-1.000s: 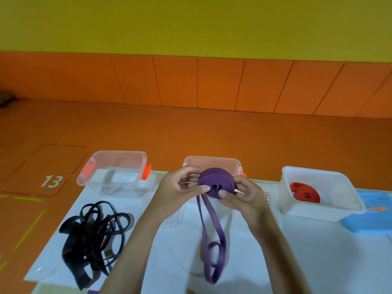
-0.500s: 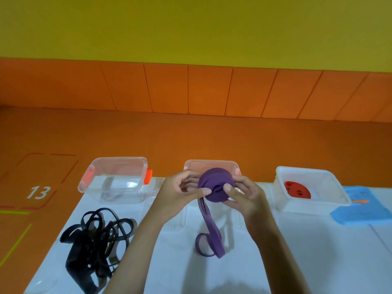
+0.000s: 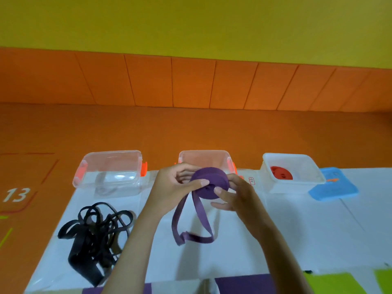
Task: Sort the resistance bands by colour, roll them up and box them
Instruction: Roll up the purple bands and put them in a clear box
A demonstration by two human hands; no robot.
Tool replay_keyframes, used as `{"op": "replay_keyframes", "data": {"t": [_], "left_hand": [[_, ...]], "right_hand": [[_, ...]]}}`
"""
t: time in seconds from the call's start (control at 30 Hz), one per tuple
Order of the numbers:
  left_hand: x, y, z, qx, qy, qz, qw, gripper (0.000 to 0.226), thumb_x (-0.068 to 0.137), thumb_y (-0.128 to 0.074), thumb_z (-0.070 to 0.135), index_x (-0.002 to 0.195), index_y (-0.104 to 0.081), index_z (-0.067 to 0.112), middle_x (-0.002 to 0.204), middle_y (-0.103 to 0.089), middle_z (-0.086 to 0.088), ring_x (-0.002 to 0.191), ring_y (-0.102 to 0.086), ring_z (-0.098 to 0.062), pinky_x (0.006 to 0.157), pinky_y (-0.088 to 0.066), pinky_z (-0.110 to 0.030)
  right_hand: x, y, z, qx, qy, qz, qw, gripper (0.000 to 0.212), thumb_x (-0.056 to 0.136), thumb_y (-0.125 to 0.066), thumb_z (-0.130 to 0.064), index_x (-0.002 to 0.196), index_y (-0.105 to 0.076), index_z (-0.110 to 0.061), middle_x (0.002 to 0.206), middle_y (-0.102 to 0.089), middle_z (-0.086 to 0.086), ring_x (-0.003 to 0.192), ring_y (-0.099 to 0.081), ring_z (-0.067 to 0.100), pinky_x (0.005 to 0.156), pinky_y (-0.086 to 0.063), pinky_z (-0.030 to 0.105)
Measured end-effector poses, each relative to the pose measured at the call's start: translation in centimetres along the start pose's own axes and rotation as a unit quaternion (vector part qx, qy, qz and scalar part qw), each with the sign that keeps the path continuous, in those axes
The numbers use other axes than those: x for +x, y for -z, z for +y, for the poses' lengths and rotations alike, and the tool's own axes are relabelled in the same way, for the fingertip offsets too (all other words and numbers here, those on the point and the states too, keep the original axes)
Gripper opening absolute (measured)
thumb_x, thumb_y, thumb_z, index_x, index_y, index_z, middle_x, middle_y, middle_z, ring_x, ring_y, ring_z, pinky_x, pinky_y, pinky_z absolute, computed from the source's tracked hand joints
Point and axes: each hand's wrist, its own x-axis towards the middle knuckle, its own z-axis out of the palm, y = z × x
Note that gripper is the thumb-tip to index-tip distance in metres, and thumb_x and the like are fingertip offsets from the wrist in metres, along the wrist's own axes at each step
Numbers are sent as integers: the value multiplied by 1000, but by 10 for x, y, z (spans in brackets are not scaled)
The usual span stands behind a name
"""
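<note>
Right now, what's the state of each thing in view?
purple band: mostly rolled, tail hanging loose
left hand: pinches purple band
right hand: pinches purple band
black bands: tangled, unrolled
left clear box: open
middle clear box: open
white box: open, red roll inside
blue lid: off, beside white box

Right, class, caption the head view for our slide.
Mid-roll: left hand and right hand grip a purple band before the middle box; black bands lie tangled, a red roll is boxed.
</note>
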Motion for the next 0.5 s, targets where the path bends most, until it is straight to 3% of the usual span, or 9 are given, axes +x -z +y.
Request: {"op": "replay_keyframes", "data": {"t": [0.07, 0.13, 0.2, 0.27, 0.4, 0.5], "left_hand": [[-1, 1, 2, 26, -2, -29, 999, 26, 81, -93, 18, 105, -83, 25, 100, -83, 4, 96, -79, -14, 80, -60, -20], [-3, -7, 3, 39, -3, -28, 999, 27, 83, -91, 15, 107, -82, 20, 101, -83, 3, 97, -79, -15, 82, -61, -22], [-4, -17, 3, 31, -2, -12, 999, 28, 82, -92, 15, 108, -82, 18, 101, -83, 2, 97, -80, -16, 81, -62, -23], [-5, -27, 2, 16, -2, 16, 1000, 32, 80, -92, 16, 110, -80, 17, 103, -83, 1, 98, -80, -16, 80, -61, -22], [-1, -48, 2, 1, 15, 72, 997, 35, 78, -92, 8, 110, -79, 14, 105, -83, -1, 102, -79, -18, 90, -63, -27], [3, -67, 4, 18, 14, 77, 997, 32, 80, -90, 5, 109, -81, 13, 104, -83, -4, 101, -80, -20, 90, -63, -28]], "right_hand": [[-3, 3, -1, -124, 2, -38, 992, 46, 84, -82, -34, 126, -66, -27, 120, -75, -7, 115, -71, 17, 90, -62, 31], [-2, 13, -6, -162, 24, -20, 986, 38, 86, -82, -37, 121, -67, -37, 116, -75, -16, 110, -71, 10, 86, -62, 27], [0, 24, -13, -115, 42, -5, 993, 27, 89, -83, -26, 109, -71, -40, 107, -77, -16, 104, -73, 9, 72, -63, 25], [1, 34, -14, -67, 60, 9, 996, 23, 89, -84, -18, 106, -74, -32, 104, -78, -10, 102, -75, 11, 69, -62, 23], [-1, 51, -6, 89, 20, 38, 995, 27, 84, -86, -21, 105, -74, -11, 106, -79, 10, 102, -77, 30, 76, -64, 32], [-5, 73, 3, 130, -23, -35, 991, 33, 86, -86, -19, 111, -68, -8, 117, -75, 15, 111, -74, 35, 83, -64, 40]]}}
